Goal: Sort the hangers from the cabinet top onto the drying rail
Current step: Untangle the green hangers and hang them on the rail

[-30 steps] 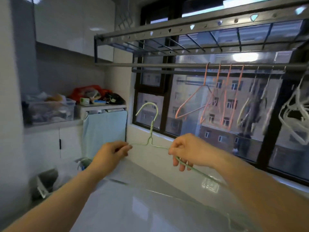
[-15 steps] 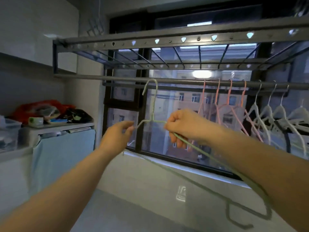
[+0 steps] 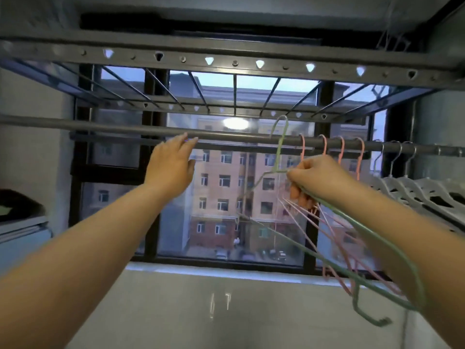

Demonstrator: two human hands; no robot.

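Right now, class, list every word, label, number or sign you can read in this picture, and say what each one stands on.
None can be read. The drying rail, the green hanger, the pink hangers and the building outside the window carry no legible text.
The pale marks on the glossy surface below are blurred, likely reflections.

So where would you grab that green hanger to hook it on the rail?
Take the green hanger at its shoulder wire beside the neck, from below, where the right hand grips it. That leaves the upright hook free to drop over the rail, while the thin arms hang clear. Pink hangers crowd the rail to its right, so probably come in from their left.
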